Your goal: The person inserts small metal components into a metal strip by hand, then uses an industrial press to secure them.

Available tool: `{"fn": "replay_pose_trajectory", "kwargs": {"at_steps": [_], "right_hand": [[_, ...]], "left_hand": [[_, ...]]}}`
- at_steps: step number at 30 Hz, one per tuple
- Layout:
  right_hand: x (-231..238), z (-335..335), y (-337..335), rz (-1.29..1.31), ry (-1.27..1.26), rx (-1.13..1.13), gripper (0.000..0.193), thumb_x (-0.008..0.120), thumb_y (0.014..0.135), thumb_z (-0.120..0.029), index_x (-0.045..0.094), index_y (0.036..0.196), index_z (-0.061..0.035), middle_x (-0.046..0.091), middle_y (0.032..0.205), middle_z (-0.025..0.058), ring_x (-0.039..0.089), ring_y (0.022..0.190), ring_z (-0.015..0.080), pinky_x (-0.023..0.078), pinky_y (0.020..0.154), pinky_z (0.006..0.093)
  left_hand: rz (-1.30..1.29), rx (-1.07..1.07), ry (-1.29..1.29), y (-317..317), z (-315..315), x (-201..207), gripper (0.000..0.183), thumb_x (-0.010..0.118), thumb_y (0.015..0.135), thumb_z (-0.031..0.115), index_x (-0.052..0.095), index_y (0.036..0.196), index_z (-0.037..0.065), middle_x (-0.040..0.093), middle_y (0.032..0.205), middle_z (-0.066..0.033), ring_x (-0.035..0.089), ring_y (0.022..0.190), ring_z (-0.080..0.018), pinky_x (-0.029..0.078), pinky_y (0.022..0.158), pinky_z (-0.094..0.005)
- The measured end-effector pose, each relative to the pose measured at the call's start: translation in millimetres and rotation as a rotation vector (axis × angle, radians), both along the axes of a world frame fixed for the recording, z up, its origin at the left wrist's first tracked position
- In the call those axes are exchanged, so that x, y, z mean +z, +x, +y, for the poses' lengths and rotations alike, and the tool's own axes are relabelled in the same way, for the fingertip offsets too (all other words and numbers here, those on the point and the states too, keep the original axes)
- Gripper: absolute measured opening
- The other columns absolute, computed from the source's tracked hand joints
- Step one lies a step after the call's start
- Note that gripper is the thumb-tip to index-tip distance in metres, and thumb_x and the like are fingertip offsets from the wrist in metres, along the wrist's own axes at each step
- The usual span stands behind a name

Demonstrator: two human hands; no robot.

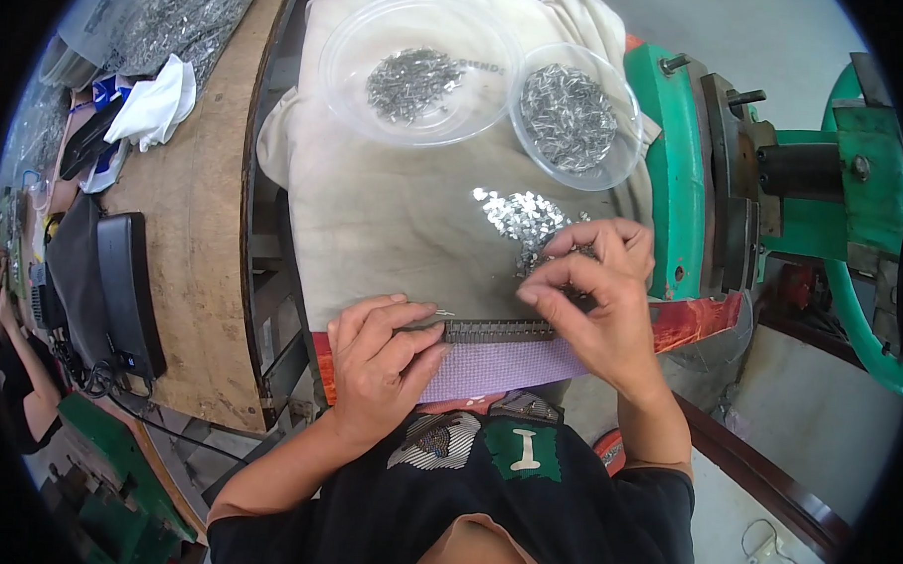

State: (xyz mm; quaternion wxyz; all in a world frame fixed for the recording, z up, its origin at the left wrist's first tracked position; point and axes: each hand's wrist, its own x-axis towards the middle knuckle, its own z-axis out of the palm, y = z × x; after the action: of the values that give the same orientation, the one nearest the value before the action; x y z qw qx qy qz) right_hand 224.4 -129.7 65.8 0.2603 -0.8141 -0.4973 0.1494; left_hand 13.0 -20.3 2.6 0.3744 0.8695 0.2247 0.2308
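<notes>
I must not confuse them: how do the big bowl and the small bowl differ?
The big bowl is wider than the small bowl. The big bowl's metal pieces leave much of its bottom bare; the small bowl's cover most of it. Both are round and clear.

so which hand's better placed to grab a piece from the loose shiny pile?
Right, likely: the right hand is beside the shiny pile, while the left hand is down at the left end of the dark strip.

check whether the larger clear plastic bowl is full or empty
Partly filled: in the larger clear plastic bowl, small metal pieces lie in one heap, with bare plastic around it.
</notes>
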Motion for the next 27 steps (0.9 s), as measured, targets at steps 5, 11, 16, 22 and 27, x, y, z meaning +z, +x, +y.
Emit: {"fn": "replay_pose_trajectory", "kwargs": {"at_steps": [5,11,16,22,27], "right_hand": [[7,27,36,-0.189,0.181,-0.114,0.012,0.081,0.075,-0.021,0.075,0.083,-0.0134,0.063,0.103,-0.0002,0.043,0.109,0.0281,0.031,0.096,0.0429],[5,45,50,-0.421,0.139,-0.129,0.01,0.079,0.077,-0.022,0.077,0.084,-0.0155,0.063,0.102,-0.0014,0.044,0.109,0.0286,0.031,0.096,0.0437],[1,14,0,-0.077,-0.021,0.061,0.01,0.081,0.073,-0.023,0.079,0.083,-0.0192,0.061,0.101,-0.0043,0.043,0.108,0.027,0.029,0.094,0.0422],[-15,11,-38,0.041,-0.077,0.082,0.014,0.083,0.072,-0.027,0.078,0.082,-0.019,0.059,0.104,-0.0032,0.043,0.108,0.0283,0.026,0.093,0.0454],[-18,13,-45,0.001,-0.13,0.041,0.017,0.085,0.069,-0.028,0.079,0.081,-0.0183,0.06,0.107,-0.0032,0.041,0.112,0.0263,0.024,0.097,0.044]], "left_hand": [[0.02,0.007,-0.006,1,1,0,0.025,0.082,0.068,0.01,0.071,0.09,0.009,0.068,0.106,-0.0018,0.059,0.106,-0.0271,0.039,0.088,-0.0384],[0.003,0.009,-0.016,1,1,0,0.022,0.082,0.069,0.011,0.07,0.088,0.01,0.068,0.107,-0.0008,0.059,0.106,-0.0261,0.039,0.087,-0.0382],[0.005,0.017,-0.028,1,0,-1,0.02,0.082,0.07,0.011,0.069,0.085,0.011,0.068,0.108,0.0004,0.06,0.106,-0.0246,0.038,0.086,-0.0376],[0.007,0.014,-0.034,0,0,0,0.018,0.081,0.071,0.012,0.069,0.084,0.012,0.068,0.108,0.0006,0.06,0.107,-0.0242,0.038,0.086,-0.0377],[-0.001,0.014,-0.036,0,0,-1,0.018,0.081,0.071,0.012,0.068,0.084,0.012,0.068,0.109,0.0003,0.06,0.107,-0.0244,0.037,0.087,-0.0377]]}}
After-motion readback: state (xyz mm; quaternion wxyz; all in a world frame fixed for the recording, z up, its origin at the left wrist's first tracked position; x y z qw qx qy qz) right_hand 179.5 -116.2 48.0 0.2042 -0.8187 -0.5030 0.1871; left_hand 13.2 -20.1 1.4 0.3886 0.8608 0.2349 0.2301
